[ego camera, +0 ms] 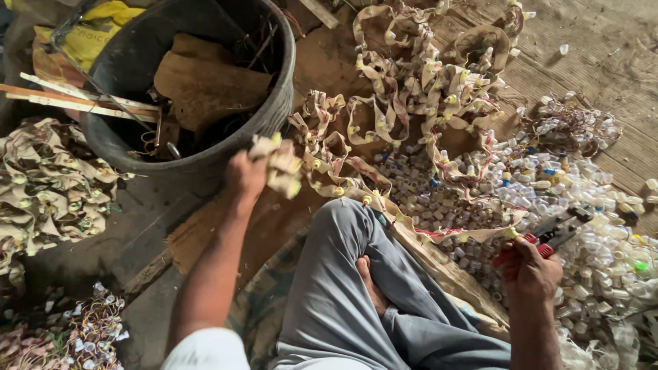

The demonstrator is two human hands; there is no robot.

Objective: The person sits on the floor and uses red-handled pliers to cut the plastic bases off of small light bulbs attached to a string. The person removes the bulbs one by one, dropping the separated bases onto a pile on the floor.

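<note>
A single head-worn view is provided, directed steeply downward at close range over the crossed legs (356, 294) onto the wooden floor (617, 48).

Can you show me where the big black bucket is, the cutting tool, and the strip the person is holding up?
black bucket (277, 103): head view, right rim.
red-handled cutters (556, 231): head view, dark head.
strip piece (279, 164): head view, bunched part at left hand.

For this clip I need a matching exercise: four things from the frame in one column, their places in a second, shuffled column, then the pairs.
Things:
1. black tub
2. strip bundle
3. red-handled cutter
4. loose small caps

Places:
A. in the right hand
B. heaped on the floor at right
C. in the left hand
D. upper left, scrap cardboard inside

Pairs: 1-D, 2-C, 3-A, 4-B
</note>
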